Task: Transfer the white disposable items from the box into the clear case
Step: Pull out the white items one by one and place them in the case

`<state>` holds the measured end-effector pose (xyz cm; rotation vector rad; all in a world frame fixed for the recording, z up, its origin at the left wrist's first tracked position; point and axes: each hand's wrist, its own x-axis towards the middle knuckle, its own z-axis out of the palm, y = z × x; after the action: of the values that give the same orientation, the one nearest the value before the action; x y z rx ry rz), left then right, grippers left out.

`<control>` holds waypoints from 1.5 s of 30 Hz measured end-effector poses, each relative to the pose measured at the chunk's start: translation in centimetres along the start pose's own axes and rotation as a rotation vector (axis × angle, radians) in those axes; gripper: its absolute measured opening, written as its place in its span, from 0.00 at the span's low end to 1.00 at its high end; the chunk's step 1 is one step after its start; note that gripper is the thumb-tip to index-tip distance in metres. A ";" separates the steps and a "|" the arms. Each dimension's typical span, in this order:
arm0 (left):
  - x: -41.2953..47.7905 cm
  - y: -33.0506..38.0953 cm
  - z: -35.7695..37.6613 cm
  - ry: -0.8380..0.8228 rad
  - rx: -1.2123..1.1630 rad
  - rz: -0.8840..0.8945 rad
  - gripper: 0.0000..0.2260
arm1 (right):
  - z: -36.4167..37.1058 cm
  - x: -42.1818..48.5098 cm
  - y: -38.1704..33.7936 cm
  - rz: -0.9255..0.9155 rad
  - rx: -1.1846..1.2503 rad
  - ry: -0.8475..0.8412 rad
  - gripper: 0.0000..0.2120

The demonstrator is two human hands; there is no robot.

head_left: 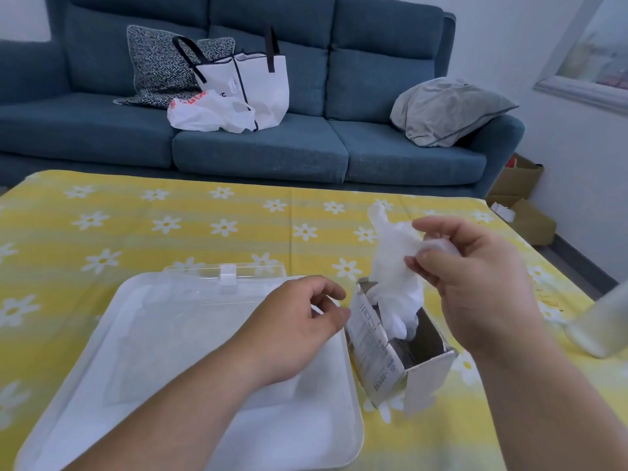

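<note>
A bunch of white disposable gloves (394,260) is pinched in the right hand (475,277) above the open cardboard box (428,372), with the lower ends inside it. The left hand (292,328) is held loosely curled, with nothing in it, over the clear case (170,317) beside the box. Both containers are set on the yellow daisy-patterned surface (170,215).

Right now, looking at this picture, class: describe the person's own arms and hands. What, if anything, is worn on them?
Both are bare. The left hand and right hand wear no rings, gloves or watch, and no sleeve shows on the left forearm or right forearm down to the picture's bottom edge. Visible nails look short.
</note>
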<state>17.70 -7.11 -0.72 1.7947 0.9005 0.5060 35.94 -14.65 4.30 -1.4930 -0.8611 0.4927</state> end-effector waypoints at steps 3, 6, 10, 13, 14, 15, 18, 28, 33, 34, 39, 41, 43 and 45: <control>0.1 0.1 -0.4 0.047 -0.148 -0.050 0.19 | 0.0 0.0 -0.5 0.112 0.533 -0.166 0.19; 0.0 0.4 -0.9 -0.003 -0.231 -0.061 0.35 | 0.4 -0.1 -0.5 0.170 0.655 -0.289 0.17; 0.1 0.6 -0.9 -0.088 -0.423 -0.033 0.22 | 1.0 -0.4 -0.2 0.238 0.671 -0.410 0.19; 0.2 0.8 -0.8 -0.125 -0.654 -0.088 0.19 | 1.3 -0.7 -0.2 0.269 0.661 -0.479 0.18; 0.2 0.8 -0.9 -0.124 -0.717 -0.102 0.18 | 1.4 -0.7 0.0 0.270 0.641 -0.489 0.18; 0.2 0.8 -1.0 -0.116 -0.750 -0.110 0.17 | 1.5 -0.7 0.2 0.265 0.613 -0.493 0.18; 0.4 0.6 -1.2 -0.077 -0.711 -0.077 0.13 | 1.6 -0.5 0.6 0.239 0.395 -0.503 0.25; 0.7 1.4 -1.8 0.145 -0.732 -0.049 0.07 | 2.0 -1.1 0.5 0.131 -0.106 -0.375 0.07; 1.1 0.8 -2.7 0.348 -0.642 -0.022 0.09 | 1.2 -0.8 0.3 0.221 -0.094 -0.261 0.10; 1.2 0.7 -3.0 0.388 -0.633 -0.006 0.09 | 1.1 -0.8 0.3 0.226 -0.131 -0.229 0.11; 0.9 1.0 -3.5 0.338 -0.547 0.072 0.09 | 1.2 -0.8 0.1 0.317 0.010 -0.225 0.17; 0.6 1.4 -3.2 0.244 -0.485 0.128 0.09 | 1.5 -0.8 0.3 0.385 0.038 -0.338 0.25; 0.3 1.7 -2.8 0.153 -0.423 0.179 0.09 | 1.7 -0.8 0.6 0.406 -0.009 -0.487 0.29; 0.2 1.8 -2.5 0.074 -0.321 0.206 0.08 | 1.8 -1.0 0.8 0.352 -0.076 -0.568 0.20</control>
<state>16.67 -5.77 1.90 1.5877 0.6436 0.8057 34.17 -14.19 3.13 -1.6078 -1.0604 1.1959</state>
